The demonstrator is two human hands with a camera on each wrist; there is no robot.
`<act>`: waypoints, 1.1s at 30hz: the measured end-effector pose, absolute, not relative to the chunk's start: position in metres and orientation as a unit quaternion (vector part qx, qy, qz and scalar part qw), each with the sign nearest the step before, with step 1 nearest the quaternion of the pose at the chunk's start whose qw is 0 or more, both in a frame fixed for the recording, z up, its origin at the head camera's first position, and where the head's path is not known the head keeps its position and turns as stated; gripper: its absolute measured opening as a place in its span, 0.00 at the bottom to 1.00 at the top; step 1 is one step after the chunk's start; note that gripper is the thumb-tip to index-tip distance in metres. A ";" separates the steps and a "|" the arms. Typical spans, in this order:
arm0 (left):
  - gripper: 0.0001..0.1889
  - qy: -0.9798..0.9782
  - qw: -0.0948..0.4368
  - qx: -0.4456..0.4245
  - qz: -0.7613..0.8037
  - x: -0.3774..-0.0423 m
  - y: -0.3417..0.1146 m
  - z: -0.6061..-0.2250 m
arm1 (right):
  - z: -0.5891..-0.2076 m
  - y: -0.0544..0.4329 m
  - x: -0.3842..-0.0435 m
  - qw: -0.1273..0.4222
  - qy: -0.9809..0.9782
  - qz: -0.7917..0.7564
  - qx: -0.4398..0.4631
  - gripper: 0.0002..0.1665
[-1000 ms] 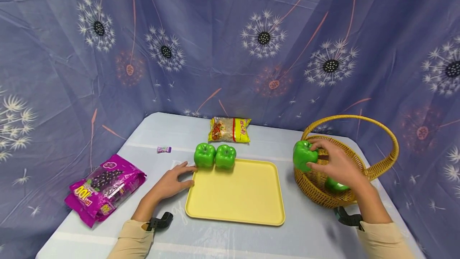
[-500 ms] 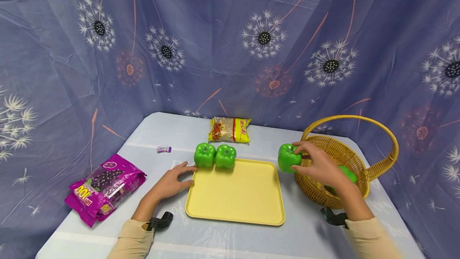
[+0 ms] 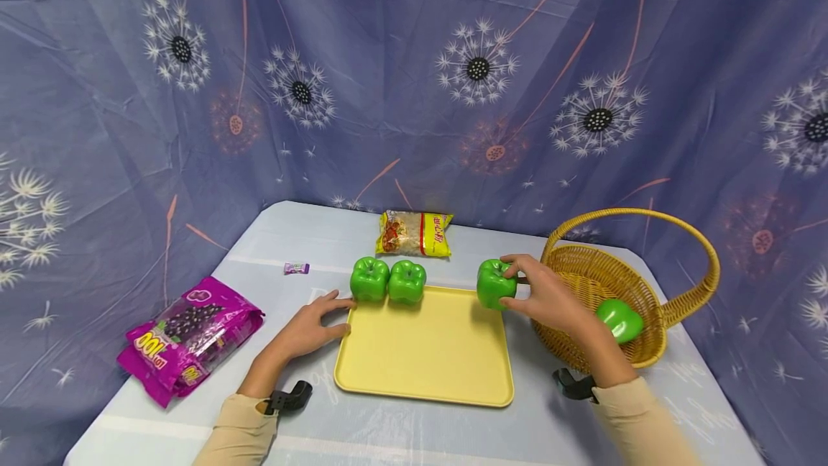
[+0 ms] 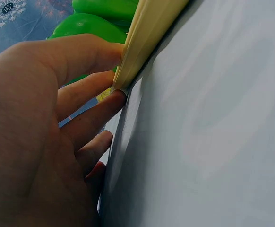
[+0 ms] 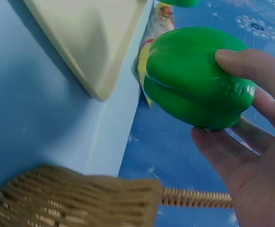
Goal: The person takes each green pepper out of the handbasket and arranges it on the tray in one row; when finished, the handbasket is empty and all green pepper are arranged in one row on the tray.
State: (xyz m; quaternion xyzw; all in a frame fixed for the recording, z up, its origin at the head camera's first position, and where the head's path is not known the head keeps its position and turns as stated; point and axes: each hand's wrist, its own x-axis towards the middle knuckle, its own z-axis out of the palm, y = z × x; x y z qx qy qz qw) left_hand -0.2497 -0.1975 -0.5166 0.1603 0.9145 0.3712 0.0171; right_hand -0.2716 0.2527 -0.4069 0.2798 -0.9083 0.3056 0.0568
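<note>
Now, what we see, from the grip outward:
Right hand (image 3: 550, 300): our fingers curl round a green pepper (image 3: 494, 283), held above the tray's (image 3: 423, 351) far right corner.
Basket (image 3: 637, 354): just right of this hand, with another pepper (image 3: 619, 320) inside.
Left hand (image 3: 310, 326): fingers straight, touching the tray's left edge.
Two peppers (image 3: 388, 280): just beyond the left fingertips.

Sleeves: long, beige, plain cloth, reaching to both wrists.
Left wrist: a small black clip-like mount (image 3: 289, 398) sits at the cuff.
Right wrist: a matching black mount (image 3: 574, 386) at the cuff.
Hands: left hand (image 3: 309, 326) and right hand (image 3: 548, 298) both bare, no gloves, rings or watch visible.
</note>
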 end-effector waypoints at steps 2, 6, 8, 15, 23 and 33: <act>0.23 0.915 0.016 0.161 0.371 -0.250 -0.197 -0.516 | -0.410 0.249 -0.274 0.054 -0.908 0.306 0.281 0.21; 0.23 0.915 0.016 0.161 0.369 -0.250 -0.197 -0.517 | -0.415 0.241 -0.279 0.051 -0.908 0.303 0.285 0.21; 0.23 0.916 0.017 0.159 0.369 -0.250 -0.197 -0.517 | -0.418 0.238 -0.281 0.052 -0.907 0.300 0.291 0.22; 0.23 0.916 0.019 0.157 0.370 -0.251 -0.198 -0.518 | -0.425 0.224 -0.287 0.055 -0.904 0.285 0.313 0.24; 0.24 0.916 0.022 0.155 0.370 -0.251 -0.198 -0.517 | -0.432 0.211 -0.294 0.051 -0.906 0.284 0.309 0.24; 0.24 0.914 0.028 0.152 0.374 -0.251 -0.198 -0.518 | -0.438 0.192 -0.303 0.030 -0.905 0.303 0.298 0.23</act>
